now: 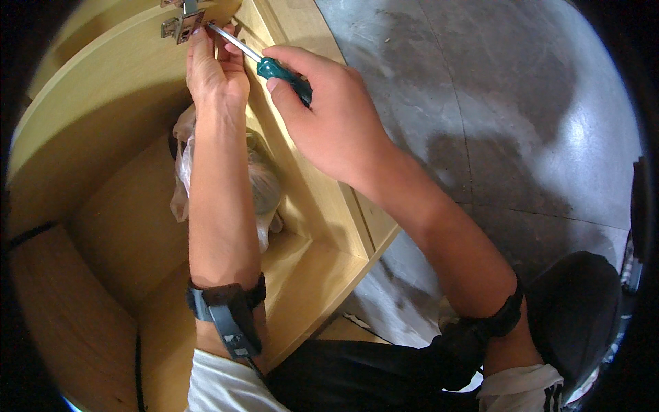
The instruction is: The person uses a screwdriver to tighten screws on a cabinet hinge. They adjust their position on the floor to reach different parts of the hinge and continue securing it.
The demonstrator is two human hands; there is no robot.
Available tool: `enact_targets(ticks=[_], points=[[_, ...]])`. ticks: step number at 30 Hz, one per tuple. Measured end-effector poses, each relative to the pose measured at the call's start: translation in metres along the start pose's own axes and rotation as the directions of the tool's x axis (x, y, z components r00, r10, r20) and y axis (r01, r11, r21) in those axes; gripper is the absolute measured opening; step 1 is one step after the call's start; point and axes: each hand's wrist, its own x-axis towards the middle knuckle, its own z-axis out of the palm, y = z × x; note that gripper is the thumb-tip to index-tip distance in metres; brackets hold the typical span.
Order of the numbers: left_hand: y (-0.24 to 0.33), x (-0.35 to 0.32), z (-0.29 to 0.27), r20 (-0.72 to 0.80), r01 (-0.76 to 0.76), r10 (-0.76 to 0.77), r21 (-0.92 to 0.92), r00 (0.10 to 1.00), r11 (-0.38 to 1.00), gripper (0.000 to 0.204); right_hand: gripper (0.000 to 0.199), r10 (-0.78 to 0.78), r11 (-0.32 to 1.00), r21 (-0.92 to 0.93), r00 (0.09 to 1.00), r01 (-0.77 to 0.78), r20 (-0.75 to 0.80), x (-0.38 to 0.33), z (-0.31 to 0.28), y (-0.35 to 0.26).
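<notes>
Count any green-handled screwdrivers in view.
1: the green-handled, silver-shafted screwdriver, held in the right hand, its shaft pointing toward the shiny metal hinge by the left hand. Others could be hidden in the translucent plastic bag.

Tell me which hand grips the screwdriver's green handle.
The right hand, gripping the screwdriver by its handle; the left hand is up at the metal hinge, near the tip.

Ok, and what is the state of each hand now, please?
Left hand: up at the metal hinge; whether it grips cannot be told.
Right hand: closed, holding the green-handled screwdriver.
</notes>
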Motion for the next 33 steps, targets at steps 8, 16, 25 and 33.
enact_targets(ticks=[8, 16, 25, 33], points=[[-0.005, -0.001, 0.000, 0.042, -0.099, 0.093, 0.187, 0.995, 0.977, 0.015, 0.027, -0.003, 1.000, -0.003, 1.000, 0.003, -0.002, 0.001, -0.001, 0.000], [0.002, -0.015, 0.004, 0.103, 0.015, -0.012, -0.024, 0.995, 1.000, 0.021, 0.026, -0.027, 0.999, 0.030, 1.000, 0.026, 0.012, 0.011, 0.000, -0.001], [0.011, -0.019, 0.009, 0.237, 0.095, -0.082, -0.044, 0.968, 0.995, 0.016, 0.027, -0.062, 0.996, 0.061, 0.997, 0.065, -0.040, 0.008, 0.000, 0.003], [0.013, -0.016, 0.007, 0.228, 0.097, -0.079, -0.070, 0.970, 0.993, 0.016, 0.028, -0.091, 0.996, 0.023, 0.995, 0.091, -0.035, 0.009, 0.002, 0.004]])
